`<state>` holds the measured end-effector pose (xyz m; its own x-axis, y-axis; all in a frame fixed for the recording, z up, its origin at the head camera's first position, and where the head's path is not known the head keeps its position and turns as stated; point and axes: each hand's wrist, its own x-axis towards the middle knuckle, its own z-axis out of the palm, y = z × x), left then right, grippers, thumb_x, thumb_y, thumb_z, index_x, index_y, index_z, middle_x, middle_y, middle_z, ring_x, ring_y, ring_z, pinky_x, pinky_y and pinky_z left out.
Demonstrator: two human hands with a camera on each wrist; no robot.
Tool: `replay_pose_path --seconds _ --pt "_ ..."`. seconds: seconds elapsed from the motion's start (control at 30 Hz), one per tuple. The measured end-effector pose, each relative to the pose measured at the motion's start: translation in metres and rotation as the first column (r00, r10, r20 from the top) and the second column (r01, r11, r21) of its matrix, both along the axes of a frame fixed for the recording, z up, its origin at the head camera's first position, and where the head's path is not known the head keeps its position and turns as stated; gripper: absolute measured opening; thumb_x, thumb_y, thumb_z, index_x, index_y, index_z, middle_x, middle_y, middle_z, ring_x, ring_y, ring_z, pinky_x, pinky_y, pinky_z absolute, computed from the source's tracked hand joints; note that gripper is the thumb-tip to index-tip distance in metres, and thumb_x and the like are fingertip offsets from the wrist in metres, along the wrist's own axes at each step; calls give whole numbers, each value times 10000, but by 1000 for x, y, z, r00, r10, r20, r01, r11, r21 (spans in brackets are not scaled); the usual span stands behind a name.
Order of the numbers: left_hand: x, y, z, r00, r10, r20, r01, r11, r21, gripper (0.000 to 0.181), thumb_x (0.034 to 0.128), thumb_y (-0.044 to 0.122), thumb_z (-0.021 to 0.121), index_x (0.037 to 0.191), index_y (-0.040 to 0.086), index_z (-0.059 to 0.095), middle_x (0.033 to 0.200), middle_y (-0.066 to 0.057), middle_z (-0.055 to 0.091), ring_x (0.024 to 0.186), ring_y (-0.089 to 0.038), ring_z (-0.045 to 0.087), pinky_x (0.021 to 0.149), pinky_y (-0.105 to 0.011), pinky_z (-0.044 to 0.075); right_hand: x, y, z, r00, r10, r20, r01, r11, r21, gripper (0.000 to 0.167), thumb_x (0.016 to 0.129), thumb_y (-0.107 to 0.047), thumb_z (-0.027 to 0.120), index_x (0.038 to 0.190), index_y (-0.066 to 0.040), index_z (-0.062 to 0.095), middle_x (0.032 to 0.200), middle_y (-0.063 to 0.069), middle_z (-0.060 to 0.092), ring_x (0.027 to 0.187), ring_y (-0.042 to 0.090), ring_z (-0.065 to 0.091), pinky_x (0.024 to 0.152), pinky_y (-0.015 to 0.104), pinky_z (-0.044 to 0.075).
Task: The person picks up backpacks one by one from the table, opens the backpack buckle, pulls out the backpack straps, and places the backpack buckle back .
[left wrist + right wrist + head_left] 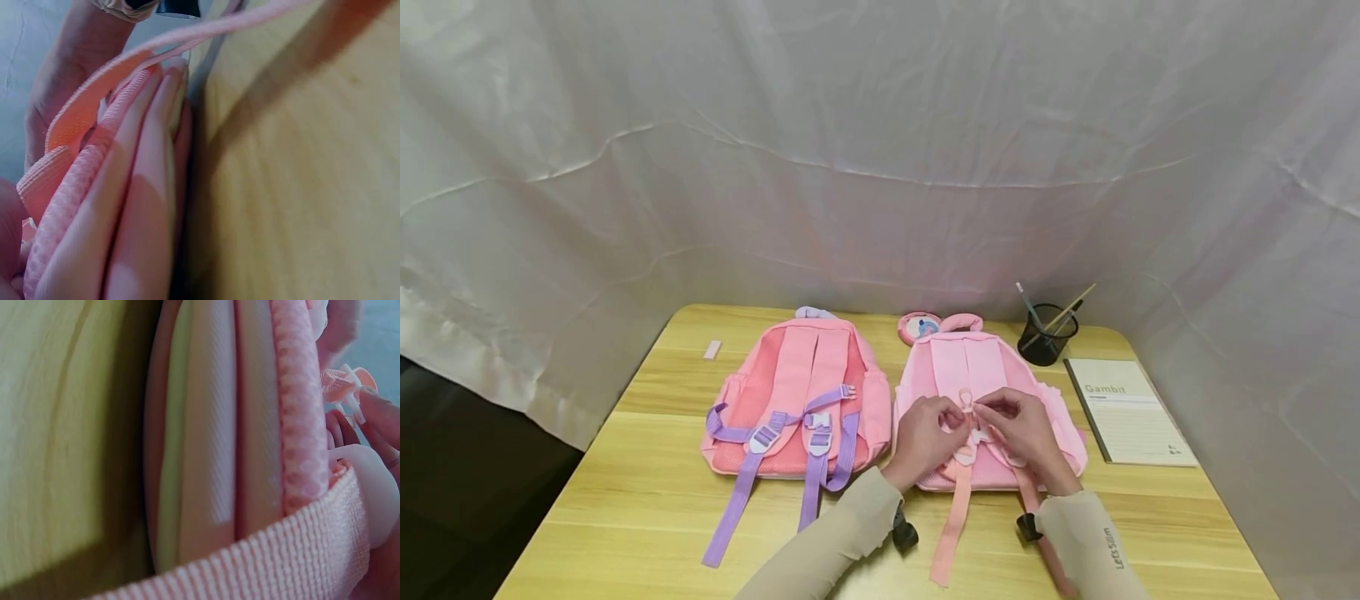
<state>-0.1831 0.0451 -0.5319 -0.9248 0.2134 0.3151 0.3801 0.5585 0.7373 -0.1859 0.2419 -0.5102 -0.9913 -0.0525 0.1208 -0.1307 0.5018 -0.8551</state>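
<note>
A light pink backpack (917, 375) lies back-side up on the table, with peach webbing straps (952, 533) trailing toward me. Over its middle, my right hand (1024, 427) pinches a small white plastic buckle (354, 394) with a loop of peach strap (966, 394) threaded through it. My left hand (927, 435) is close against the right one, thumb and forefinger pinching the strap just below the loop; its fingertips are partly hidden. Below the hands, a white strap adjuster (966, 455) lies on the backpack. In the left wrist view, a peach strap (75, 115) bends over the backpack's edge.
A coral backpack (752, 367) with purple straps (743, 500) lies at the left. Behind stand a black mesh pen cup (1037, 348) and a round plush charm (917, 327). A notebook (1138, 429) lies right; a small pink block (712, 350) lies far left.
</note>
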Motion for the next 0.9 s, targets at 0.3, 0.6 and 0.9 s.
replay_pose_path --seconds 0.3,0.6,0.9 --pt "-3 2 2 999 38 31 -38 999 -12 99 878 359 797 830 280 762 754 133 667 669 26 497 624 -173 392 1 1 1 1000 -9 8 9 1000 5 223 940 -273 782 1057 -84 781 1020 96 765 859 79 650 785 168 524" --pt "-3 2 1 999 34 28 -34 999 -6 133 867 388 807 785 298 754 709 167 641 647 34 495 617 -176 385 1 -1 2 1000 -21 7 21 1000 -9 224 939 -279 784 1055 -88 784 1030 88 765 884 71 653 804 155 520" --pt "-2 1 1 1000 10 21 -9 1000 -27 124 869 387 812 801 293 770 719 147 661 664 35 501 626 -169 385 0 -1 2 999 -36 -5 36 999 -34 207 943 -267 779 1058 -95 781 1021 76 761 879 85 663 785 167 530"
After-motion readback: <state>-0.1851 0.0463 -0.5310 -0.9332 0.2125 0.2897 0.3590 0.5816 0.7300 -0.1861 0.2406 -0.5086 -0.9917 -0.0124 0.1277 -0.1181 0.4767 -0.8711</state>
